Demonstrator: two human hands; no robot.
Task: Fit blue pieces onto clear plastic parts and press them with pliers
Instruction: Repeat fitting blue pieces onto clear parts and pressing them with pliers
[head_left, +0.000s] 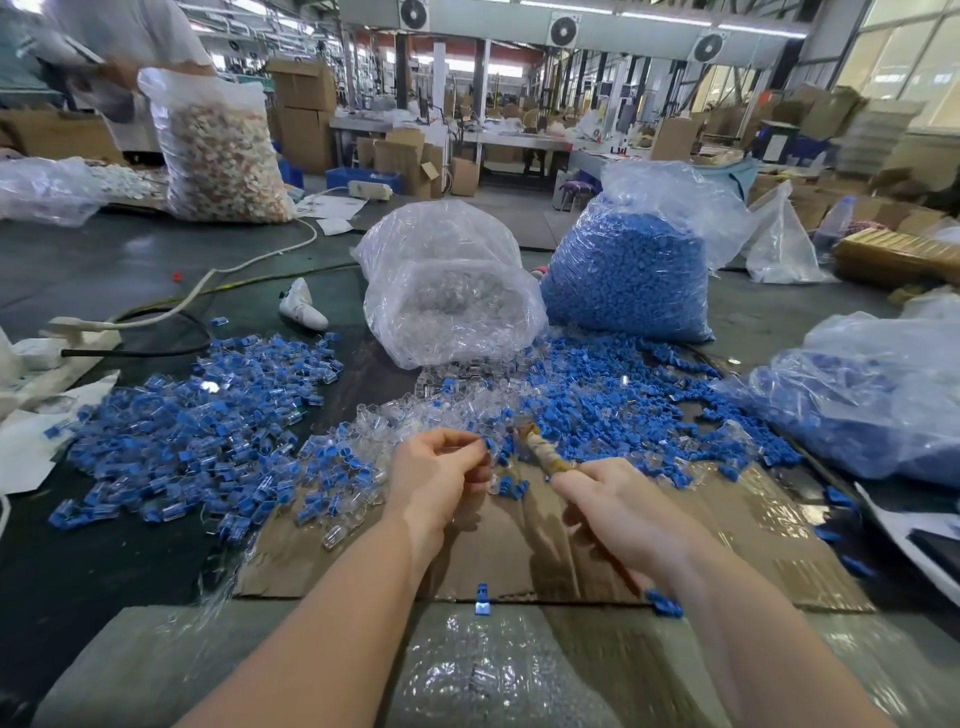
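My left hand (441, 475) pinches a small clear plastic part with a blue piece (488, 446) at its fingertips, above the cardboard sheet (753, 540). My right hand (618, 512) grips the tape-wrapped handles of the pliers (540, 449), whose tip points up-left toward the part in my left hand. Loose clear parts (457, 402) lie just beyond my hands. Loose blue pieces (623, 395) spread to the right of them. A wide heap of fitted blue-and-clear parts (208, 431) covers the left side.
A bag of clear parts (447, 291) and a bag of blue pieces (628, 270) stand behind the piles. Another bag with blue pieces (872, 400) lies at the right. A white cable (249, 262) and a white shoe (301, 306) lie on the floor. A person stands at the far left.
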